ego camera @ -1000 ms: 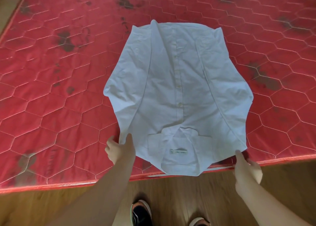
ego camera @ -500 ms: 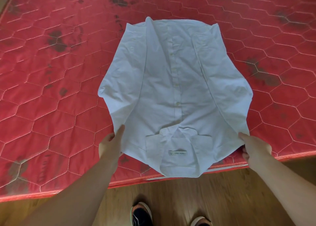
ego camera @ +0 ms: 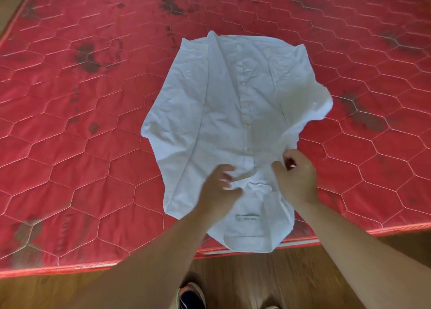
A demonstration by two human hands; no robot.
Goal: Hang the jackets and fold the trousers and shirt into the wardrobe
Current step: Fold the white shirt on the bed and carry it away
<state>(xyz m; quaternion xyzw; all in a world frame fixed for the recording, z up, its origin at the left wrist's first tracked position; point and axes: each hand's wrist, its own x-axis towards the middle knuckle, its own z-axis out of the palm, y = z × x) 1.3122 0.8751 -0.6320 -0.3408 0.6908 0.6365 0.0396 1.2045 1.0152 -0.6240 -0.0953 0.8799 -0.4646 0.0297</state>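
Head view: shirt (ego camera: 233, 122) lies mid-frame on mattress (ego camera: 70, 145), collar near. Right hand (ego camera: 295, 178) pinches its right edge, folding inward. Left hand (ego camera: 219, 187) blurred, grip unclear. Advice: pin the collar, crease parallel to placket.

A bedroom at home: a bare red quilted mattress (ego camera: 93, 145) with dark stains lies on a wooden floor (ego camera: 256, 280).

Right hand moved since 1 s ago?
Yes. The right hand has left the mattress edge and gone up and inward onto the shirt, near the collar, gripping a fold of fabric.
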